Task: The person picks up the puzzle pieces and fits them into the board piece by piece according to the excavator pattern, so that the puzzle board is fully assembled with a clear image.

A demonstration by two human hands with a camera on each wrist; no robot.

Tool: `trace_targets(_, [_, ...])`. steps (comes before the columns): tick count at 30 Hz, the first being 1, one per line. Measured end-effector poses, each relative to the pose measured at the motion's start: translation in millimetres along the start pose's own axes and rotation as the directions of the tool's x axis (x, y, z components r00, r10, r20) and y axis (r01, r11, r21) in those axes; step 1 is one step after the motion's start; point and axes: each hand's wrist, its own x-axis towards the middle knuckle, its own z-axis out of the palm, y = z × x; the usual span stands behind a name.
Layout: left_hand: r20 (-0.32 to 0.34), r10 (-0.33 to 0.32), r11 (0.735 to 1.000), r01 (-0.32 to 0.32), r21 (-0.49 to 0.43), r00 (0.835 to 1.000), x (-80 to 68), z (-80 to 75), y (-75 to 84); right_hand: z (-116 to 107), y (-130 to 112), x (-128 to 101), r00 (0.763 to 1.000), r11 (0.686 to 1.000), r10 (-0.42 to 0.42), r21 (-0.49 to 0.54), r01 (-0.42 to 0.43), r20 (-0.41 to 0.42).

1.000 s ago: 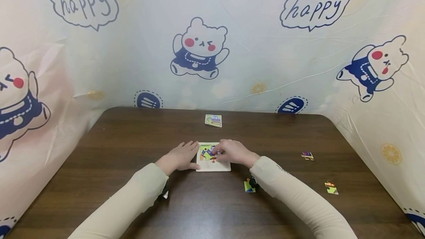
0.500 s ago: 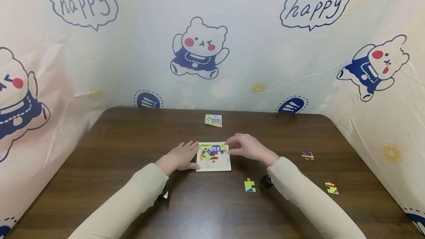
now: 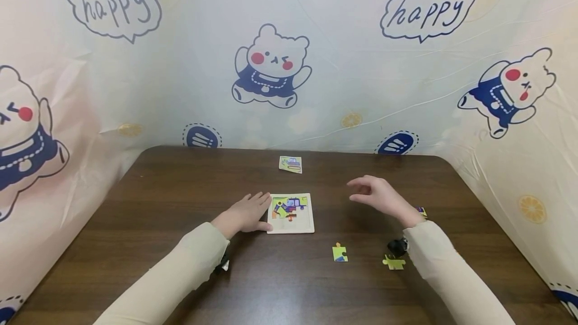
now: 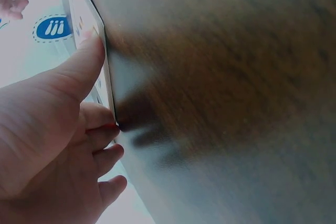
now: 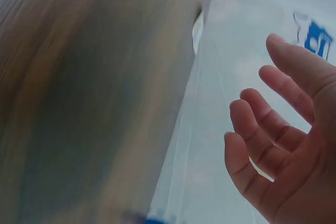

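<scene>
The right hand (image 3: 379, 195) has left the puzzle board (image 3: 290, 225) and now hangs over the bench (image 3: 180, 184), right of the board, fingers loosely spread and holding nothing. The left hand (image 3: 247, 213) has stayed flat at the board's left edge, thumb pressing its near corner. One board lies mid-bench. Three loose pieces show: a green one (image 3: 339, 253), a yellow-green one (image 3: 394, 263), and one partly hidden (image 3: 422, 210). One picture card (image 3: 290, 164) sits near the far edge.
</scene>
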Motion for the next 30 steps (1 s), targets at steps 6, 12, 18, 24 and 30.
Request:
trace_targets(6, [0.004,-0.009,1.0,0.009,0.017,1.0,1.3,1.1,-2.0,-22,28,-19,0.995,0.996,0.086,0.005,-0.086,-0.041])
trace_targets(12, [0.004,-0.002,1.0,0.002,0.013,1.0,1.9,1.8,-3.2,-41,56,-41,0.985,0.987,0.157,-0.013,-0.158,-0.072])
trace_targets(18, [0.007,-0.006,1.0,0.006,0.019,1.0,2.8,2.7,-3.2,-53,81,-62,0.971,0.971,0.238,-0.024,-0.238,-0.031])
trace_targets(24, [-0.005,-0.002,1.0,0.002,0.011,1.0,3.7,3.0,-2.9,-60,105,-79,0.953,0.953,0.303,-0.032,-0.303,0.026])
trace_targets(30, [0.001,-0.001,1.0,0.001,0.028,1.0,4.3,3.2,-3.0,-60,121,-90,0.951,0.953,0.3,-0.076,-0.295,0.071])
